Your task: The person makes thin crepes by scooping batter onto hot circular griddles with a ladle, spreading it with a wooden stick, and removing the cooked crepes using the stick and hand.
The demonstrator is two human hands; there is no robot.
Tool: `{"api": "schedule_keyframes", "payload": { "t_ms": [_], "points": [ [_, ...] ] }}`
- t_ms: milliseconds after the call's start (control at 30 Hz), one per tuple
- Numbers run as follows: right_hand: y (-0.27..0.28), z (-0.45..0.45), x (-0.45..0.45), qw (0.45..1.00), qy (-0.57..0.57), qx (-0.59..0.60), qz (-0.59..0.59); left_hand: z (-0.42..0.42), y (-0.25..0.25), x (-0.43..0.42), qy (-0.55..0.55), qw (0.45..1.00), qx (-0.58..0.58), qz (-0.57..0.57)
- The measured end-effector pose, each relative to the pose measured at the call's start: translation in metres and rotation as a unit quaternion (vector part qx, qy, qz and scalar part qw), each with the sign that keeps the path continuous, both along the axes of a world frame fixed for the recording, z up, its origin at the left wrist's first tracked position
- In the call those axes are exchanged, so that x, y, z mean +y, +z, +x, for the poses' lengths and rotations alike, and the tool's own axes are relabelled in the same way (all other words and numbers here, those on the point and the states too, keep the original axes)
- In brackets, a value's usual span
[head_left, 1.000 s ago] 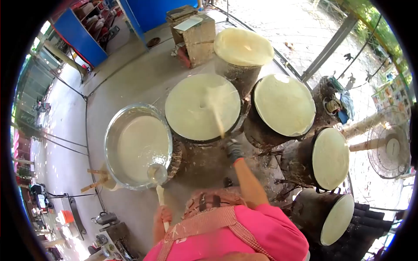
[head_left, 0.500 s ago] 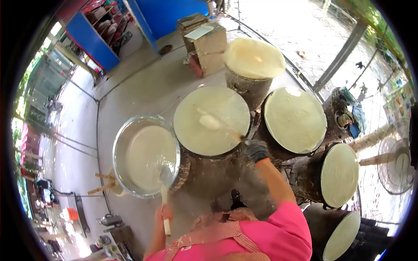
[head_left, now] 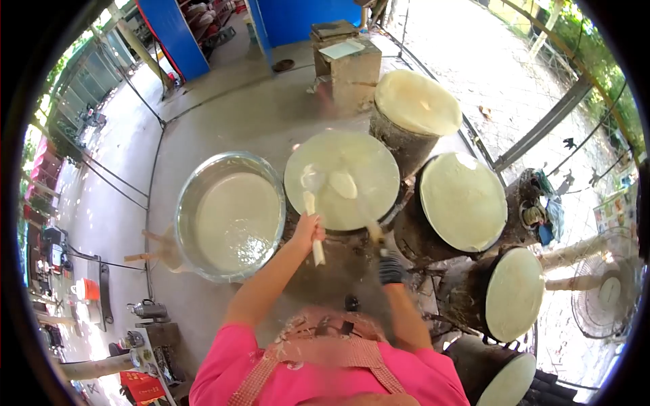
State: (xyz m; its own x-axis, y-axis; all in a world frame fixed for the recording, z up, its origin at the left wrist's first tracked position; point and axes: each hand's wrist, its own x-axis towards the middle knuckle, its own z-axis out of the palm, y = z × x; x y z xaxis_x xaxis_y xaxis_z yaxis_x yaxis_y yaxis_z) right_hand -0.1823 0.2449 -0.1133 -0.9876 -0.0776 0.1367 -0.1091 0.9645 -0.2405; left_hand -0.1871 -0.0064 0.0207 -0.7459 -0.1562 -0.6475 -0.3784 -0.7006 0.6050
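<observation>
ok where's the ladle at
In the head view, the ladle is in the left hand, over the left side of the pale round top right of the metal basin.

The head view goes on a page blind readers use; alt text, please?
A person's left hand holds a ladle and the gloved right hand a paddle, both over a round, pale-coated surface. A metal basin of pale liquid stands left, pale-topped drums right.

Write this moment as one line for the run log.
left hand: holds ladle, over coated pan | right hand, gloved: holds paddle, over same pan | basin: pale liquid inside, left of pan
</observation>
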Motion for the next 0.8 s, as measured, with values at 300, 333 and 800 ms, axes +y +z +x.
{"api": "schedule_keyframes", "payload": {
  "t_ms": [300, 333, 800],
  "points": [
    [0.06, 0.075, -0.018, 0.975, 0.115, 0.17, 0.089, 0.133, 0.039, -0.036, -0.053, 0.992, -0.061, 0.098],
    [0.068, 0.088, -0.023, 0.985, 0.118, 0.124, 0.009, 0.142, 0.029, -0.04, -0.047, 0.982, -0.067, 0.171],
    [0.105, 0.187, 0.103, 0.901, -0.182, -0.017, -0.393, 0.168, 0.034, 0.053, -0.242, 0.792, 0.008, 0.56]
  ]
}}
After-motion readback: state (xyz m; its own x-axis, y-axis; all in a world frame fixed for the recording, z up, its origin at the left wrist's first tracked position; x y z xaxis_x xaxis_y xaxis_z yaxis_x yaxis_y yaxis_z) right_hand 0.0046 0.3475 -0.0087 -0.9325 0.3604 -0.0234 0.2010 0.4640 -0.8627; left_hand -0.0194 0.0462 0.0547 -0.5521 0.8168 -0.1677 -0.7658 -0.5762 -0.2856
